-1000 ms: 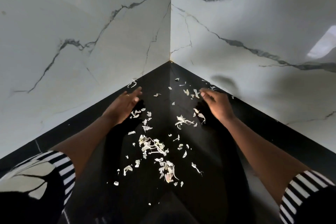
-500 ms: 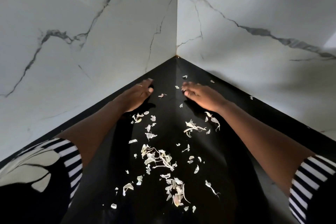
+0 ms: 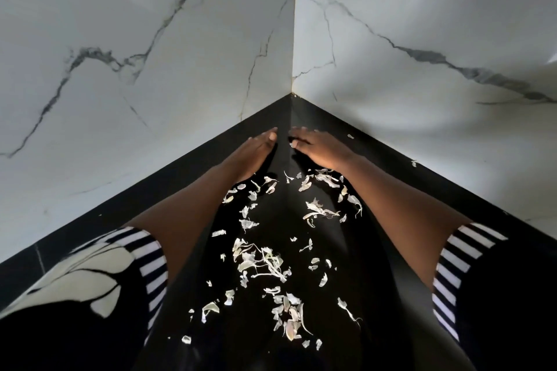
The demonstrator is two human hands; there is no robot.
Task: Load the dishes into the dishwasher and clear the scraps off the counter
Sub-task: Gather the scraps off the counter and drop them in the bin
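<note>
Ok so the hands have both slid right up into the back corner of the counter point(image 3: 391, 265) now. A second ago they were spread well apart, one on each side of the mess, and half a second ago they were already closing in. Now the left hand point(image 3: 251, 156) and right hand point(image 3: 321, 149) are nearly fingertip to fingertip, just a thin gap between them, right where the two marble walls point(image 3: 150, 84) meet.

Both hands are flat and spread, palms down on the black surface, not pinching or holding anything. There's maybe one tiny flake under the right fingertips, can't really tell.

What that means for the job: looks to me like a sweep being set up. Earlier a bunch of little bits sat beyond the fingers, toward the corner. Now nearly all the scraps point(image 3: 262, 262) lie on the near side of the hands, between the forearms, from just behind the palms all the way back toward the person's body. So the far edge of the mess is fenced in, and I'd guess a pull toward the body gathers it.

Not everything's caught though. A couple of stray flakes point(image 3: 350, 136) sit outside the right hand along the base of the right wall, apart from the main scatter.

No dishes or dishwasher visible from here, so that part I can't judge.
</note>
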